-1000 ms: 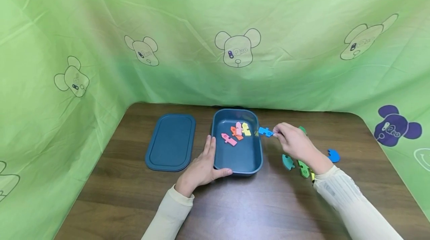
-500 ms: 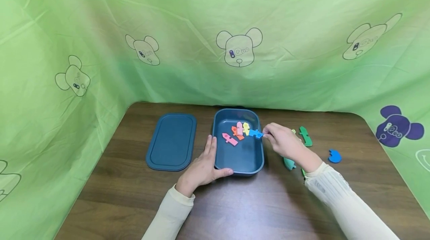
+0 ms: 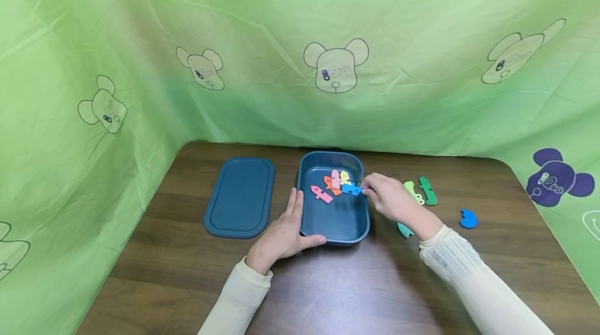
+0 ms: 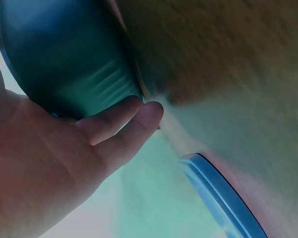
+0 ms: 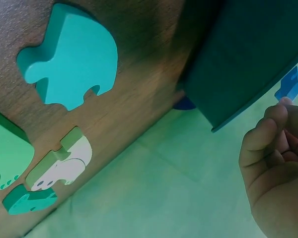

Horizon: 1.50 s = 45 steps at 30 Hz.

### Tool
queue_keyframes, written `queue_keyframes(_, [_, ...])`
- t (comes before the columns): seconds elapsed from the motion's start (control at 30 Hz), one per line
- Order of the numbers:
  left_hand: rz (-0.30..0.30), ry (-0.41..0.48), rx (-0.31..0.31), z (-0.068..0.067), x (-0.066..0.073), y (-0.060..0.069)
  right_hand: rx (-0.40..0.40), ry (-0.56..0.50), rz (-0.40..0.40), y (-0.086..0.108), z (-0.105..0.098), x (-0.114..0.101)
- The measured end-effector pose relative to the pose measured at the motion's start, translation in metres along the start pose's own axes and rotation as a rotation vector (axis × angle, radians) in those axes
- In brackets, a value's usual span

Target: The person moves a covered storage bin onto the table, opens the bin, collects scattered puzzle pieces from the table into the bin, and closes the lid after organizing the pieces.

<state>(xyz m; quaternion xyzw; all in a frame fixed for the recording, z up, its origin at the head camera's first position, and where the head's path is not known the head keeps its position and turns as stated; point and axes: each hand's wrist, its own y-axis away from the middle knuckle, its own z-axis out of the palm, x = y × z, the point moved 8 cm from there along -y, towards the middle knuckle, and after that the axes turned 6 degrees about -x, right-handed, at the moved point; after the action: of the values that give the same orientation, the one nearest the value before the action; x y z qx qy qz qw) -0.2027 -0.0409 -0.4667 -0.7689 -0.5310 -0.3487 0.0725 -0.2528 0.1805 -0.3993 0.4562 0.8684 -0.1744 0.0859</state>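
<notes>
Between thumb and fingertips, my right hand (image 3: 392, 200) pinches a blue puzzle piece (image 3: 350, 189) over the right rim of a dark blue rectangular box (image 3: 332, 224). In the right wrist view, the blue piece (image 5: 290, 84) sticks up beyond the fingertips. Straight fingers of my left hand (image 3: 280, 236) rest along the box's left side, the thumb at its front rim. In the left wrist view, two fingertips lie against the box wall (image 4: 54, 54). Inside the box are a pink piece (image 3: 322, 194), another pink piece (image 3: 335, 178), an orange piece (image 3: 328, 185) and a yellow piece (image 3: 345, 176).
The matching lid (image 3: 240, 197) lies flat left of the box. On the table's right are a light green piece (image 3: 413, 192), a dark green piece (image 3: 427, 190), a blue rounded piece (image 3: 468, 219) and a teal piece (image 5: 77, 59). A green printed curtain (image 3: 262, 111) borders the table.
My right hand has carried the blue piece leftward, from outside the box to over its right rim and interior. The green pieces behind that hand have come into view. My left hand stays put.
</notes>
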Motion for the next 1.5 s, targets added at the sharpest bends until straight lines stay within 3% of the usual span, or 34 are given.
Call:
queue_keyframes(0.37, [0.001,-0.001,0.002,0.000,0.000,0.000,-0.016,-0.007,0.011,-0.001,0.004,0.002])
queue_keyframes(0.9, [0.010,-0.001,0.002,0.000,0.000,0.000,-0.026,-0.050,-0.049,-0.005,0.006,0.005])
queue_keyframes(1.27, [0.011,-0.001,0.002,0.000,-0.001,-0.002,-0.144,-0.150,0.063,-0.010,0.003,0.023])
queue_keyframes(1.5, [0.001,-0.004,-0.002,0.000,-0.002,-0.001,-0.172,-0.161,0.078,-0.011,0.005,0.026])
